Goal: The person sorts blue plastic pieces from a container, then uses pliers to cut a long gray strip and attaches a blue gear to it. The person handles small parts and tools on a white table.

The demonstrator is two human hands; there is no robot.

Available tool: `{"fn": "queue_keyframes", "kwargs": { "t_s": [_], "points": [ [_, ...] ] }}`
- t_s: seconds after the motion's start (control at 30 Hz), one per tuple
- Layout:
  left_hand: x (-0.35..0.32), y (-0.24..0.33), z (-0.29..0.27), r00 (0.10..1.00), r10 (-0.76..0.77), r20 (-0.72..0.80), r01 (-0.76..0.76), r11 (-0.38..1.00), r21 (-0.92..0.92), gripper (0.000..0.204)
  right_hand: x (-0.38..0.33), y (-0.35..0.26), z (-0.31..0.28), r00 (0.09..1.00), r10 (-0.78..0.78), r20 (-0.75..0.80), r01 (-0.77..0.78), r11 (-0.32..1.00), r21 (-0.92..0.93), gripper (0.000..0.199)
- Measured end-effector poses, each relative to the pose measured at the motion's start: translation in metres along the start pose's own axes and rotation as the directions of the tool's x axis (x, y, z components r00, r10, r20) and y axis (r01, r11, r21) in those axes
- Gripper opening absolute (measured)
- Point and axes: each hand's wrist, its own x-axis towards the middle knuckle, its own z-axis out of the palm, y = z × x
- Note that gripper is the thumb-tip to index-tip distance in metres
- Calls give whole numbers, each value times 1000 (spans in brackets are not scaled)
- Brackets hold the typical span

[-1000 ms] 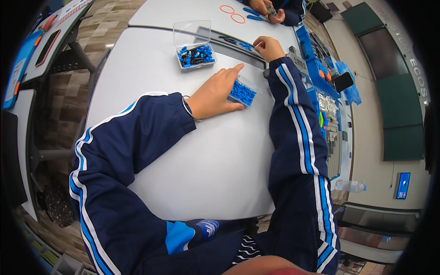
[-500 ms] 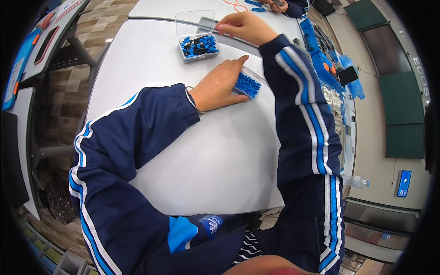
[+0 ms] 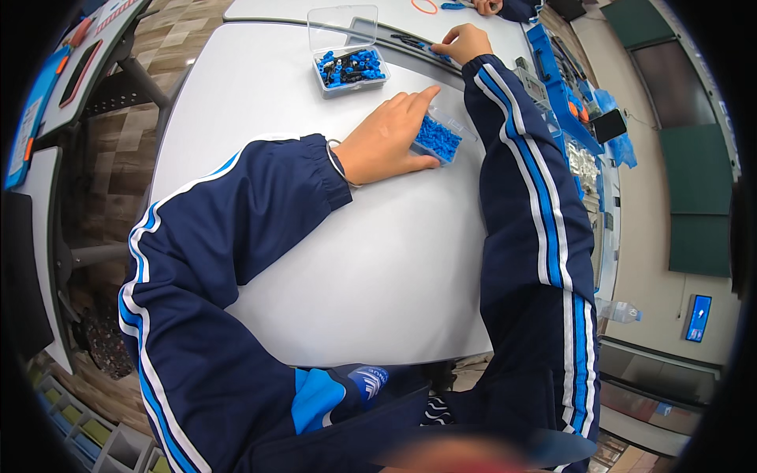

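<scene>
I have a wide sweep of white table [image 3: 363, 292] between the forearms, its left edge curving off beyond the left sleeve [image 3: 268, 197] and its near edge running just in front of the jacket [image 3: 505, 410]. Room tightens farther out, where the left hand [image 3: 386, 142] sits near the lidded box [image 3: 355, 90] and the right hand [image 3: 471, 44] reaches to the grey tray [image 3: 418, 59]. I see the left hand spread around the small box [image 3: 448, 160], thumb at its near side, index finger reaching past its far end; it has hold of that box, which rests on the table with blue pieces [image 3: 438, 139] inside. The right thumb and finger nearly meet over the tray, and I cannot tell whether anything is pinched there. The left hand hides the small box's left side. The top edge cuts off an orange ring [image 3: 426, 13] and a co-worker's hand [image 3: 488, 6]; a reddish shape [image 3: 465, 455] blurs at the bottom. Pale wall lettering [image 3: 695, 46] runs into the dark rim, the jacket bears an emblem [image 3: 371, 381], and I cannot read the lit screen [image 3: 698, 318].
</scene>
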Motion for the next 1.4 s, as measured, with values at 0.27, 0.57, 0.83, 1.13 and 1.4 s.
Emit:
{"fn": "queue_keyframes", "kwargs": {
  "t_s": [0.27, 0.57, 0.83, 1.13, 1.4],
  "points": [
    [0, -1, 1, 1000, -24, 10, 23, 1000, 11, 102, 17, 21, 30, 990, -111, -84, 116, 991, 63, 19],
    [1, 0, 2, 999, -49, -3, 49, 999, 14, 105, 20, 20, 54, 980, -112, -163, 131, 985, 111, 11],
    [-1, -2, 3, 1000, -16, -15, 16, 1000, 16, 104, 19, 24, 57, 976, -84, -203, 119, 978, 169, 13],
    [0, -4, 4, 1000, -20, -12, 20, 1000, 16, 104, 20, 41, 45, 994, 42, -105, 1, 924, 382, 17],
    [-1, -5, 7, 990, -33, -139, 44, 996, 74, 100, -93, 5, -79, 969, -241, -55, 182, 548, 817, 30]
  ]
}}
